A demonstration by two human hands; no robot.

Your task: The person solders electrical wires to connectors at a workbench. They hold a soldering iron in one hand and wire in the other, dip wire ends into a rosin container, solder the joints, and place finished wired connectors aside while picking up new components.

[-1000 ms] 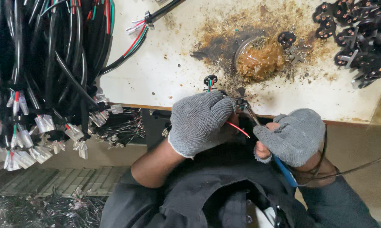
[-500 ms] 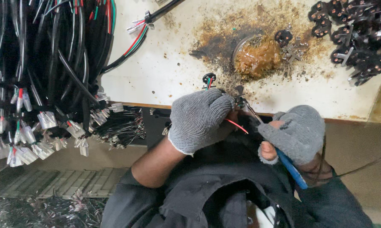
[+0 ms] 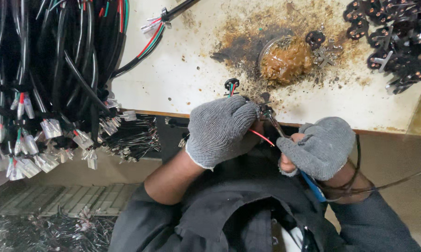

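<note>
Gloved left hand (image 3: 222, 129) fingers curled tight around a black plug (image 3: 231, 85) and red wire (image 3: 262, 137), right hand (image 3: 318, 147) fingers clamped on a soldering iron (image 3: 276, 127)

Both hands, the left hand (image 3: 222, 130) and the right hand (image 3: 320, 147), wear grey knitted gloves. A thin red wire (image 3: 262, 137) runs between them. The counter (image 3: 192, 74) is off-white, stained brown and black around an orange-brown blob of paste (image 3: 285, 59). Black cables (image 3: 52, 60) with white plugs hang at left; black connectors (image 3: 392, 32) lie far right.
</note>
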